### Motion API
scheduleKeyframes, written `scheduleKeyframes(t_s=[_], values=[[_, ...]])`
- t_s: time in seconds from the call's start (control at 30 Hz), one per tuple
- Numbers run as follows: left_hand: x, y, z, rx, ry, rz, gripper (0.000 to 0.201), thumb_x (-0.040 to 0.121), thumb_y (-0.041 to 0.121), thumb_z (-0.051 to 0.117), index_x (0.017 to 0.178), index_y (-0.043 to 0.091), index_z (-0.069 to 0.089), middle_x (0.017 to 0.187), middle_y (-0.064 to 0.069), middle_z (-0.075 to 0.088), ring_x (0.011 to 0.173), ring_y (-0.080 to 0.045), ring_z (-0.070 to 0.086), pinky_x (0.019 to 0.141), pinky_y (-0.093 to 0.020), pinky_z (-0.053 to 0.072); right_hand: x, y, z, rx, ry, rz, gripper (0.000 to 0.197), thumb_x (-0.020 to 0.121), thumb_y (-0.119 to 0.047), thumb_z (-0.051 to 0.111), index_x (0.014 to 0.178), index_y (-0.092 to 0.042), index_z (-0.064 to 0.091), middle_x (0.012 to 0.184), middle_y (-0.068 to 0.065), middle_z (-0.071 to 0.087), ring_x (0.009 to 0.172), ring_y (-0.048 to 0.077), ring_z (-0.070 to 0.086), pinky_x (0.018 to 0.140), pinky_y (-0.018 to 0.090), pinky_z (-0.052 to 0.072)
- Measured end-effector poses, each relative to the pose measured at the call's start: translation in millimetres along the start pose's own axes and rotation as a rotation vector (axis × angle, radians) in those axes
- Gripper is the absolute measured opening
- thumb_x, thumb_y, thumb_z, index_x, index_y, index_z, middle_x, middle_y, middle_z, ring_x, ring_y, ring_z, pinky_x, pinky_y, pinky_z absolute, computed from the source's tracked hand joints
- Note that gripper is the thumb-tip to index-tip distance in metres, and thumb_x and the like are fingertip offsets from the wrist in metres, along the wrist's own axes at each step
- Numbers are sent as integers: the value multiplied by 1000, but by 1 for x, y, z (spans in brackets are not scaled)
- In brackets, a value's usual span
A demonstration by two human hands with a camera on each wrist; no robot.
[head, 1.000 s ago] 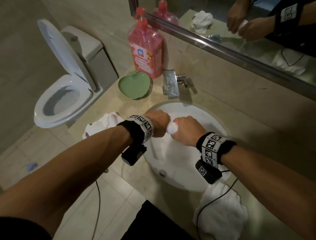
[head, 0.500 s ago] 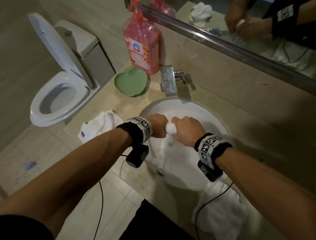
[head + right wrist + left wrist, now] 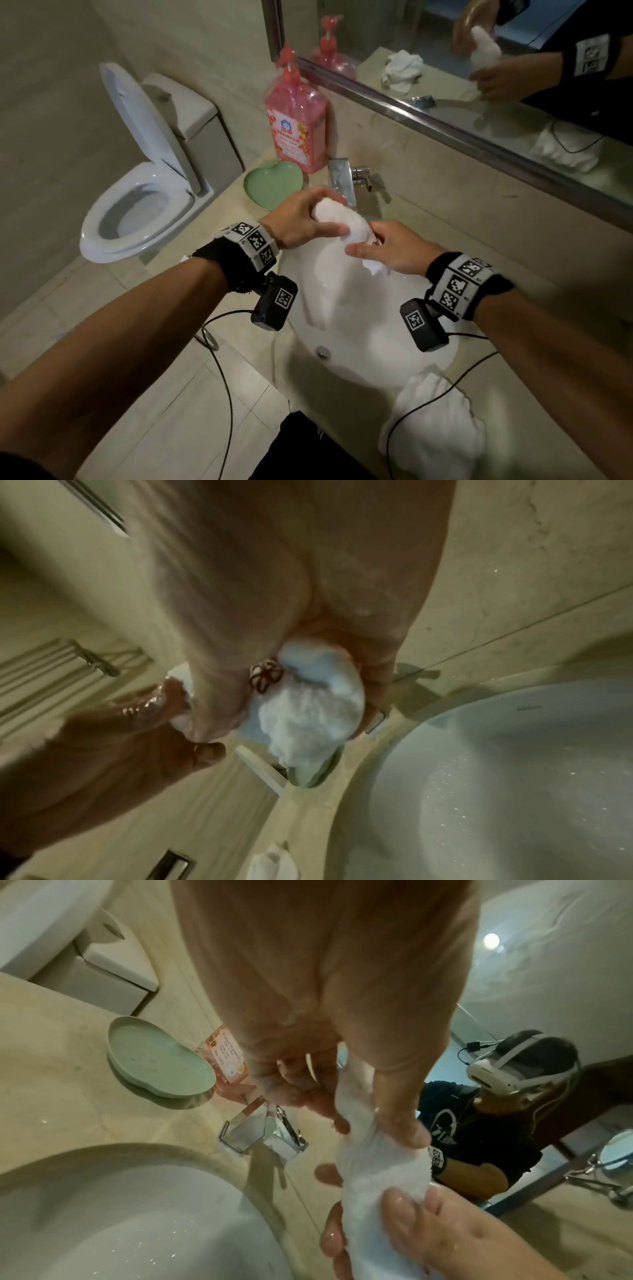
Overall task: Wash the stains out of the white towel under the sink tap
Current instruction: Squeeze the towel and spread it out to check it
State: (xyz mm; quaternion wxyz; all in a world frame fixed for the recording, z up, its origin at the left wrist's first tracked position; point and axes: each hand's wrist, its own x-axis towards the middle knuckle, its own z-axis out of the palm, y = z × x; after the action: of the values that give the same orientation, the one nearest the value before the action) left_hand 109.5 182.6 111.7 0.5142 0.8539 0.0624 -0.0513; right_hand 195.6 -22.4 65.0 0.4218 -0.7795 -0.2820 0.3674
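Here, I'm gripping the rolled white towel [image 3: 337, 219] in my left hand [image 3: 298, 224] and right hand [image 3: 394, 250], their fingers hiding its stains.

We are looking at a small, dimly lit bathroom. Beige stone-like wall panels [image 3: 51, 85] are covering the left and far sides, and pale tiles [image 3: 144, 394] with thin grout lines are covering the floor at the near left. A white toilet [image 3: 137, 205] is standing at the far left, its lid [image 3: 137, 113] leaning up against the cistern [image 3: 191, 113]. A beige marble-patterned countertop [image 3: 462, 219] is running along the right, below a wide mirror [image 3: 445, 51] with a metal frame [image 3: 479, 144]. In the left wrist view, the mirror is reflecting a round ceiling light [image 3: 492, 941].
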Motion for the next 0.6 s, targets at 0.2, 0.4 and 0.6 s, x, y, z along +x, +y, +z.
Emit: scheduleKeyframes(t_s=[0.2, 0.4, 0.6], values=[[-10, 12, -7, -421, 102, -154, 37, 90, 12, 67, 125, 13, 56, 120, -18, 63, 105, -30, 65, 87, -40, 56, -1, -38, 5, 139, 63, -4, 34, 82, -41, 69, 113, -31, 59, 99, -4, 76, 91, 12, 73, 81, 37, 54], [-15, 15, -14, -424, 108, -107, 28, 90, 8, 66, 117, 14, 59, 105, -17, 68, 87, -25, 70, 77, -38, 60, 2, -59, 19, 87, 225, -42, 61, 73, -56, 74, 122, -26, 53, 111, -4, 70, 98, 11, 71, 82, 36, 60], [-18, -6, -33, -327, 125, -188, 12, 97, 10, 56, 107, 10, 62, 92, -1, 67, 78, -15, 64, 60, -22, 54, 5, -69, 33, 103, 383, -33, 32, 77, -27, 59, 108, -18, 64, 98, 6, 72, 95, 31, 69, 86, 57, 56]])
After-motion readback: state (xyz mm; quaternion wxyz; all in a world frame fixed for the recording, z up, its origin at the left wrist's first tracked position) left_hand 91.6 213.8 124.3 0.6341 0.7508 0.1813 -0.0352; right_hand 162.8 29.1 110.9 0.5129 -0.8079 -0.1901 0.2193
